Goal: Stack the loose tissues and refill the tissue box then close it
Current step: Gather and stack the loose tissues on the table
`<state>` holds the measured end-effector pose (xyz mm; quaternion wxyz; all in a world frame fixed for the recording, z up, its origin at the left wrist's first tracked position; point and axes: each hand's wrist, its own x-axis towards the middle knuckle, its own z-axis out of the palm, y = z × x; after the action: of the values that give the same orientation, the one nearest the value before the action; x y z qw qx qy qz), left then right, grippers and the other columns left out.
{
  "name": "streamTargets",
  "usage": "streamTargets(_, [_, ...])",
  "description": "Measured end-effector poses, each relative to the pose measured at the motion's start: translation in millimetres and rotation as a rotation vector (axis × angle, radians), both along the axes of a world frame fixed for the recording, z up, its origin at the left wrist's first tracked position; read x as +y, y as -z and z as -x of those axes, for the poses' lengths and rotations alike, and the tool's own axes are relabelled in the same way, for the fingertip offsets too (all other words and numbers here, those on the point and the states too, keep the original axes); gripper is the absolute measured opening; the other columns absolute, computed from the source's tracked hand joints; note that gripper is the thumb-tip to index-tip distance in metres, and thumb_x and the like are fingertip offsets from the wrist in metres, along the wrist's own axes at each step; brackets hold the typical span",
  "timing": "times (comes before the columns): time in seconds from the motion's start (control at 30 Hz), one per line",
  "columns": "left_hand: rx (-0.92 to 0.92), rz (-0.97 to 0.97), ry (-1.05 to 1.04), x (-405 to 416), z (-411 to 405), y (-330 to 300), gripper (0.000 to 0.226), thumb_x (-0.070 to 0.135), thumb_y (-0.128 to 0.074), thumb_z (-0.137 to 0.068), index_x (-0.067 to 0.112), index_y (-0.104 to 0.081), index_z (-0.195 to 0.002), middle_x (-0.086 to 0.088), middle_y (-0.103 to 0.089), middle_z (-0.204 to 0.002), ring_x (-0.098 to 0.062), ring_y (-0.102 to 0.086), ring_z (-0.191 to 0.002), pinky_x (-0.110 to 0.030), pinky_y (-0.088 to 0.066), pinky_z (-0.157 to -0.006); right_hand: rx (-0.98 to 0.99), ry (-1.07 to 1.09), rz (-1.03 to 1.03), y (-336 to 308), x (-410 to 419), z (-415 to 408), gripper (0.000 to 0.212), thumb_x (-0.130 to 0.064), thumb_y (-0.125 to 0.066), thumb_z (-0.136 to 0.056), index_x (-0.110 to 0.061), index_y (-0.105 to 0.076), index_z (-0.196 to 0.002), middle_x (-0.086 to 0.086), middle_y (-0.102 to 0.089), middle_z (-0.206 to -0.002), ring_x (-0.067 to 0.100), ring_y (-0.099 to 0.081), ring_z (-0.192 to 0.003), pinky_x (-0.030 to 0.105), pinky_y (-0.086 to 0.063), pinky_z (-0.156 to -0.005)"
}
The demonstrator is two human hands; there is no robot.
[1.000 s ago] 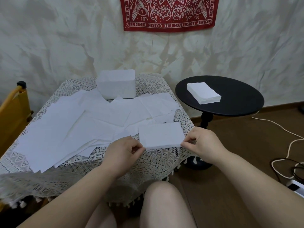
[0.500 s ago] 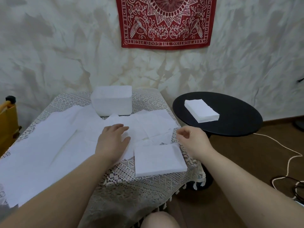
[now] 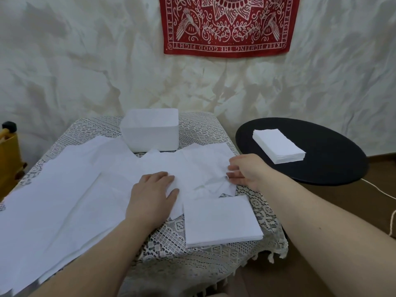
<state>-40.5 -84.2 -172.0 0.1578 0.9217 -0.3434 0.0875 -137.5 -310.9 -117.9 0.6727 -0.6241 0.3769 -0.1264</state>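
Since a second ago both hands have let go of the folded stack (image 3: 221,220), now at the desk's (image 3: 214,260) near right corner. Left hand (image 3: 153,195) lies flat, fingers straight, on loose tissues (image 3: 85,189); right hand (image 3: 245,171) pinches one tissue's edge near the right edge; tissue box (image 3: 151,132) at far edge

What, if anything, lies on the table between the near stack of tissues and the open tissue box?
Only loose tissues lie between the stack of tissues and the tissue box, with the left hand resting on them. Nothing upright blocks the way.
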Motion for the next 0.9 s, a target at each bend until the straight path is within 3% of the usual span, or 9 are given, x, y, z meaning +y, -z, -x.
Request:
streamTargets(0.13, [-0.002,0.001,0.000,0,0,0,0.045,0.047,-0.043,-0.093,0.031,-0.048,-0.135,0.012,-0.042,-0.143,-0.017,-0.033,-0.130,-0.034,-0.031,-0.104,0.056,-0.044,0.101,7,0,-7,0.017,-0.012,-0.065,-0.085,-0.008,-0.051,-0.078,0.010,-0.046,-0.066,0.023,-0.044,-0.055,0.032,-0.037,-0.055])
streamTargets(0.2, [-0.004,0.010,0.004,0,1,0,0.044,0.047,-0.044,-0.093,0.031,-0.049,-0.134,0.011,-0.043,-0.143,-0.017,-0.033,-0.130,-0.035,-0.030,-0.103,0.074,-0.065,0.134,10,3,-10,0.017,-0.015,-0.070,-0.082,-0.005,-0.056,-0.081,0.013,-0.050,-0.069,0.022,-0.040,-0.055,0.030,-0.033,-0.052])
streamTargets(0.33, [-0.023,0.034,-0.002,2,1,1,0.045,0.049,-0.037,-0.093,0.028,-0.054,-0.130,0.010,-0.047,-0.139,-0.020,-0.034,-0.129,-0.037,-0.034,-0.100,0.107,-0.061,0.360,15,4,-16,0.016,-0.009,-0.066,-0.077,-0.008,-0.053,-0.069,0.009,-0.054,-0.060,0.020,-0.035,-0.051,0.030,-0.027,-0.050])
streamTargets(0.43, [-0.067,0.073,-0.011,3,4,0,0.057,0.051,-0.025,-0.086,0.026,-0.062,-0.121,0.009,-0.055,-0.132,-0.024,-0.039,-0.124,-0.040,-0.037,-0.094,0.111,0.008,0.526,13,0,-15,0.016,-0.013,-0.061,-0.068,-0.013,-0.047,-0.060,0.008,-0.043,-0.060,0.020,-0.033,-0.059,0.033,-0.025,-0.058])
streamTargets(0.53, [-0.054,0.028,-0.023,3,6,-1,0.052,0.049,-0.030,-0.086,0.029,-0.059,-0.125,0.012,-0.052,-0.135,-0.022,-0.036,-0.127,-0.040,-0.033,-0.096,0.135,0.077,0.615,5,-3,-8,0.037,-0.010,-0.056,-0.070,-0.018,-0.027,-0.048,0.001,-0.026,-0.051,0.020,-0.024,-0.056,0.030,-0.019,-0.055])
streamTargets(0.63, [-0.045,0.002,-0.038,3,4,1,0.044,0.047,-0.036,-0.092,0.030,-0.056,-0.127,0.014,-0.049,-0.137,-0.020,-0.034,-0.128,-0.038,-0.032,-0.097,0.061,0.095,0.692,0,0,-6,0.034,-0.011,-0.056,-0.073,-0.014,-0.032,-0.050,0.001,-0.027,-0.053,0.020,-0.024,-0.057,0.030,-0.019,-0.055])
streamTargets(0.7, [-0.036,-0.004,-0.044,2,4,1,0.041,0.045,-0.040,-0.093,0.030,-0.055,-0.128,0.015,-0.048,-0.137,-0.019,-0.033,-0.128,-0.038,-0.031,-0.098,-0.026,0.038,0.708,-4,10,-10,0.031,-0.014,-0.060,-0.075,-0.012,-0.043,-0.049,-0.005,-0.032,-0.049,0.018,-0.028,-0.054,0.029,-0.024,-0.055])
streamTargets(0.8, [-0.029,0.001,-0.045,2,4,0,0.040,0.044,-0.043,-0.093,0.029,-0.055,-0.128,0.014,-0.048,-0.137,-0.019,-0.033,-0.128,-0.037,-0.031,-0.098,-0.115,-0.138,0.647,-7,32,-16,0.027,-0.017,-0.063,-0.078,-0.017,-0.055,-0.052,-0.012,-0.037,-0.042,0.012,-0.038,-0.048,0.033,-0.044,-0.055])
streamTargets(0.9, [-0.036,0.002,-0.047,2,5,-1,0.040,0.044,-0.044,-0.093,0.028,-0.056,-0.128,0.014,-0.049,-0.137,-0.019,-0.034,-0.128,-0.038,-0.032,-0.098,-0.022,-0.368,0.735,-5,49,-18,0.032,-0.024,-0.063,-0.082,-0.014,-0.047,-0.057,-0.005,-0.041,-0.053,0.012,-0.039,-0.051,0.027,-0.036,-0.055])
